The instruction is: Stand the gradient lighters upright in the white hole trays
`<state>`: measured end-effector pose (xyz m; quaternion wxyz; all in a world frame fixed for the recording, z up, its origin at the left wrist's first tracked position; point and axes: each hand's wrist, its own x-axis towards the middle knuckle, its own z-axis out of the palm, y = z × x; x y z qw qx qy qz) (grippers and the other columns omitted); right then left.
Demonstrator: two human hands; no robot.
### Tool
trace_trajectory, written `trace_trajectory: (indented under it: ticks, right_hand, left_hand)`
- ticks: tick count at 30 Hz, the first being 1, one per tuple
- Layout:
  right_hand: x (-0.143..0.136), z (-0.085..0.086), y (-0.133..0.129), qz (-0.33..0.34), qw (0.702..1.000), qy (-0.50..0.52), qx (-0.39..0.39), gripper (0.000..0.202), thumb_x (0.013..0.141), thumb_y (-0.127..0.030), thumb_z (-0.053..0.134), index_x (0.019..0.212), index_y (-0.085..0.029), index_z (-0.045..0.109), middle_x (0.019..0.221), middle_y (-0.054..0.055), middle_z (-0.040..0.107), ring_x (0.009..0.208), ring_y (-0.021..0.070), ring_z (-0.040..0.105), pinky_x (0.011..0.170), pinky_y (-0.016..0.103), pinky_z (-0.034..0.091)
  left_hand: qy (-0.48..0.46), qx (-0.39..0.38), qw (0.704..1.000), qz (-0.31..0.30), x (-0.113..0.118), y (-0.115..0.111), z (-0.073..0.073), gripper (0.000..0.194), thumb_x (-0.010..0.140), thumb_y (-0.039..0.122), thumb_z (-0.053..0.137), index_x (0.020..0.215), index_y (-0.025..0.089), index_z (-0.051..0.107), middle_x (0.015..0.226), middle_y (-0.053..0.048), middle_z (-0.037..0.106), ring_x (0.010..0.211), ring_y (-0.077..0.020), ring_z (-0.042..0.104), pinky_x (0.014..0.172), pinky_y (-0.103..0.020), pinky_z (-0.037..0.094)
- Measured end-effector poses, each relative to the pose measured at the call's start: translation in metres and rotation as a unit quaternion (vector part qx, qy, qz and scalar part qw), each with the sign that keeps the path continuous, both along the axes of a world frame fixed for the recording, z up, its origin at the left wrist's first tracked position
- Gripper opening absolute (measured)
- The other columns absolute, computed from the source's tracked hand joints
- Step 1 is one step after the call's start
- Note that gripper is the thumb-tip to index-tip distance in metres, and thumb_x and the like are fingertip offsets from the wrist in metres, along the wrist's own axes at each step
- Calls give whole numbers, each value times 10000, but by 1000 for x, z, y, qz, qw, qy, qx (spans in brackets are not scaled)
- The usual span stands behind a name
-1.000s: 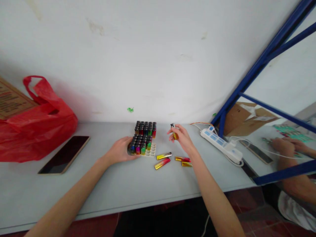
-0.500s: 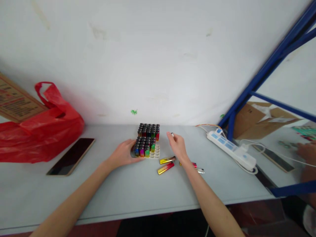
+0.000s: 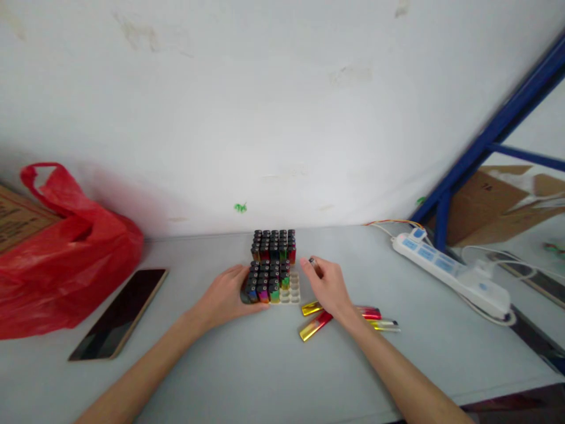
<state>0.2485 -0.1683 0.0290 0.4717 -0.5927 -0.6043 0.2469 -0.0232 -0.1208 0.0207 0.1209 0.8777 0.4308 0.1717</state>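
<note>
A white tray point(image 3: 292, 292) packed with upright coloured lighters point(image 3: 268, 281) stands on the grey table point(image 3: 247, 365), with a second full block of lighters point(image 3: 273, 242) behind it. My left hand point(image 3: 227, 294) rests against the tray's left side. My right hand point(image 3: 329, 285) is curled around a lighter point(image 3: 312, 262), whose metal top shows above the fingers, just right of the tray's empty holes. Several loose yellow and red lighters point(image 3: 314, 327) lie on the table under and beside my right wrist.
A red plastic bag point(image 3: 57, 259) sits at the left with a cardboard box point(image 3: 17, 215) behind it. A dark phone point(image 3: 119, 312) lies beside the bag. A white power strip point(image 3: 450, 274) and cables run at the right, by a blue frame point(image 3: 481, 147).
My right hand with the lighter has come down and left toward the tray's right edge. The camera has tilted, so the whole scene sits lower. My left hand stays at the tray.
</note>
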Motion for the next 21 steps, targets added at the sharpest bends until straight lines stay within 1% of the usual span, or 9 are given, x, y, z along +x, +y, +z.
trace_trajectory:
  ticks: [3, 6, 8, 10, 12, 15, 17, 19, 21]
  right_hand:
    - [2, -1, 1, -7, 1000, -6, -13, 490, 966, -554, 494, 597, -260, 360, 528, -73, 334, 530, 113, 325, 552, 294, 253]
    - [5, -1, 0, 2, 1000, -15, -19, 421, 953, -497, 491, 624, -261, 375, 534, -76, 345, 525, 114, 343, 551, 289, 265]
    - [6, -1, -2, 10, 1000, -23, -17, 426, 974, -495, 496, 644, -263, 360, 538, -83, 329, 525, 112, 337, 553, 287, 263]
    - [8, 0, -4, 20, 999, -29, -19, 432, 1022, -519, 496, 694, -260, 387, 556, -89, 338, 531, 114, 342, 557, 284, 268]
    - [10, 0, -6, 39, 998, -33, -22, 396, 1076, -530, 472, 793, -254, 457, 601, -88, 403, 556, 124, 390, 575, 277, 306]
    - [14, 2, -9, 89, 994, -67, -9, 330, 1132, -479, 425, 912, -249, 511, 721, -48, 535, 652, 151, 506, 649, 280, 398]
    - [17, 5, -12, 126, 986, -108, 18, 327, 1143, -446, 423, 914, -244, 536, 848, 7, 613, 774, 175, 581, 747, 297, 458]
    - [20, 8, -15, 128, 980, -144, 49, 358, 1140, -454, 448, 873, -239, 550, 925, 45, 632, 861, 195, 605, 817, 315, 477]
    - [20, 10, -20, 105, 980, -163, 52, 417, 1130, -495, 476, 802, -242, 524, 833, 26, 598, 785, 189, 577, 769, 313, 464]
  left_hand:
    - [3, -33, 999, -22, -2, 7, 0, 521, 745, 635, 856, 1020, 242, 653, 1026, -80, 777, 946, -318, 762, 850, -410, 597]
    - [1, -36, 999, -25, -4, 12, -4, 554, 734, 667, 851, 1022, 242, 644, 1011, -76, 773, 931, -315, 760, 847, -404, 587]
    - [-4, -27, 999, -19, -4, 12, -8, 564, 739, 693, 838, 1014, 246, 632, 1003, -73, 765, 924, -316, 757, 857, -412, 587]
    - [-10, -20, 1000, -16, -4, 10, -12, 555, 747, 707, 827, 982, 250, 615, 990, -70, 756, 927, -321, 752, 872, -426, 591]
    - [-16, -12, 1000, -15, -4, 8, -14, 540, 752, 703, 825, 946, 255, 594, 974, -65, 748, 930, -322, 746, 886, -436, 596]
    - [-18, 2, 1000, -9, -2, 4, -14, 508, 770, 678, 823, 929, 262, 578, 958, -53, 736, 924, -310, 736, 895, -430, 597]
    - [-14, 7, 1000, -4, -1, 2, -12, 499, 777, 675, 822, 918, 265, 575, 933, -47, 726, 907, -305, 729, 889, -428, 597]
    - [-11, 7, 1000, -4, 0, 1, -11, 509, 777, 691, 820, 899, 263, 573, 915, -50, 721, 901, -308, 725, 885, -433, 599]
    - [-11, 4, 1000, -6, 0, 0, -10, 520, 777, 705, 815, 904, 256, 586, 923, -58, 725, 912, -313, 723, 889, -440, 599]
